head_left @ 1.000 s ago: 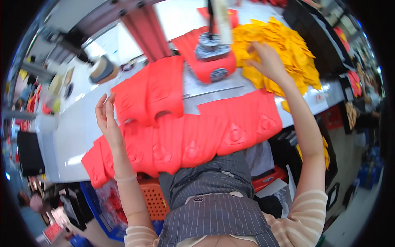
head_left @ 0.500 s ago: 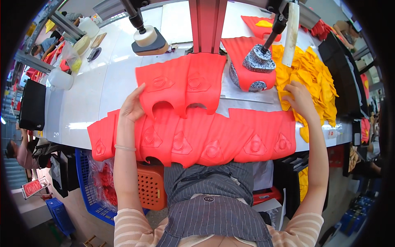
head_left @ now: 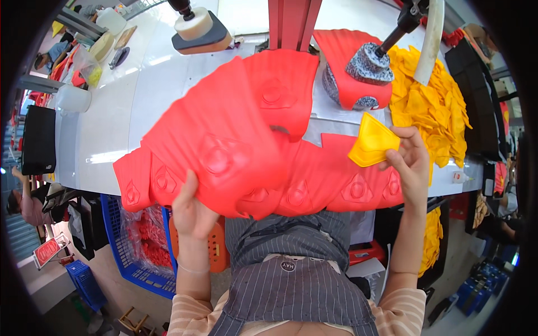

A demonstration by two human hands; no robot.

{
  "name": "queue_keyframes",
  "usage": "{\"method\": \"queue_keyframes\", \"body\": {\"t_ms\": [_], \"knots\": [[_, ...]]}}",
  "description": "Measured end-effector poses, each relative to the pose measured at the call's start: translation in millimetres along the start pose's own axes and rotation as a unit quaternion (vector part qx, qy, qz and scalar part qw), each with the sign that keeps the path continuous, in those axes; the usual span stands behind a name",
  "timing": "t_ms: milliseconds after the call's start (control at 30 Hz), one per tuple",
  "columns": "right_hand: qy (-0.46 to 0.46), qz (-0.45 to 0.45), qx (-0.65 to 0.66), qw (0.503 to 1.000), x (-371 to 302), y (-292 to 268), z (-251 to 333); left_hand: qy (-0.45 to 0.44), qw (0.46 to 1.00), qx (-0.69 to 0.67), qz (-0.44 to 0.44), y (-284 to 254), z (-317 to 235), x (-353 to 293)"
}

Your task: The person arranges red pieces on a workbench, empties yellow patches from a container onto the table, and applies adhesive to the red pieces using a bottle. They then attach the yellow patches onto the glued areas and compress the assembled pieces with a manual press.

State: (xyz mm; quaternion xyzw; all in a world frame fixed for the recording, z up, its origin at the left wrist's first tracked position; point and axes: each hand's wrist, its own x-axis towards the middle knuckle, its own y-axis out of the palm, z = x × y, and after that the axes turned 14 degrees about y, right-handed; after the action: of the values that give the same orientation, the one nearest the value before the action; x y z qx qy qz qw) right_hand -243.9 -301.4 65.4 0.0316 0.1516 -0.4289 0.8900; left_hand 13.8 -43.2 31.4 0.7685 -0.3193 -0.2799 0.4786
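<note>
Lifted off the table, a red moulded piece (head_left: 218, 129) with a raised emblem hangs tilted in my left hand (head_left: 193, 215). That hand grips its near left edge, some fingers hidden by the piece. My right hand (head_left: 409, 162) pinches a yellow shield-shaped piece (head_left: 370, 143) between thumb and fingers, held above the table. Several red moulded pieces (head_left: 358, 190) overlap in a row along the table's near edge. Another red moulded piece (head_left: 297, 84) lies beyond, partly covered by the lifted one.
A pile of yellow pieces (head_left: 437, 112) lies on the right. Left of it, a speckled pad (head_left: 370, 66) hangs over a speckled block draped in red (head_left: 358, 92). A red post (head_left: 291, 25) and a dark pad (head_left: 199, 36) stand at the back. Below the table is a blue basket (head_left: 137, 271).
My left hand has drawn a red piece toward me, tilting it up. My right hand has come back from the pile with a yellow shield-shaped piece. The view has shifted slightly.
</note>
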Motion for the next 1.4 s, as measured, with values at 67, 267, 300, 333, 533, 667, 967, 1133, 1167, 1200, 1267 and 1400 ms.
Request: {"method": "queue_keyframes", "body": {"t_ms": [67,267,300,333,533,667,967,1133,1167,1200,1267,1400], "knots": [[0.0,0.04,0.074,0.996,-1.5,20.1,0.8,-0.022,0.999,0.031,-0.005,9.5,17.5,-15.8],[0.062,0.131,0.136,0.98,-20.4,48.2,10.6,-0.111,0.988,0.11,0.009,24.4,80.6,-15.3],[0.071,0.117,0.118,0.984,-22.3,49.1,6.8,-0.131,0.985,0.111,0.025,30.6,85.7,-13.4],[0.072,0.11,0.114,0.985,-25.1,46.7,4.8,-0.136,0.985,0.105,0.027,33.6,92.5,-11.6],[0.122,0.081,0.12,0.982,-35.7,38.1,-3.4,-0.146,0.964,0.187,0.118,37.1,113.2,-9.6],[0.125,0.083,0.074,0.986,-33.2,35.6,-4.1,-0.132,0.962,0.206,0.122,35.4,115.4,-10.7],[0.091,0.081,-0.015,0.992,-25.9,23.9,-5.8,-0.116,0.954,0.241,0.139,39.8,118.2,-8.7],[0.065,0.052,-0.035,0.996,-26.0,32.7,-11.1,-0.112,0.952,0.253,0.132,48.3,119.4,-4.0],[0.034,0.035,-0.094,0.994,-28.1,35.6,-12.1,-0.078,0.958,0.256,0.102,50.3,122.6,-4.2],[0.003,0.016,-0.152,0.988,-30.2,38.7,-12.7,-0.043,0.962,0.258,0.072,52.1,125.0,-3.9],[-0.032,0.0,-0.199,0.98,-34.4,45.2,-13.3,-0.019,0.963,0.264,0.042,55.4,129.2,-1.0],[-0.109,-0.06,-0.291,0.949,-36.8,42.4,-20.2,-0.007,0.958,0.284,0.025,50.0,125.2,2.7]]}}
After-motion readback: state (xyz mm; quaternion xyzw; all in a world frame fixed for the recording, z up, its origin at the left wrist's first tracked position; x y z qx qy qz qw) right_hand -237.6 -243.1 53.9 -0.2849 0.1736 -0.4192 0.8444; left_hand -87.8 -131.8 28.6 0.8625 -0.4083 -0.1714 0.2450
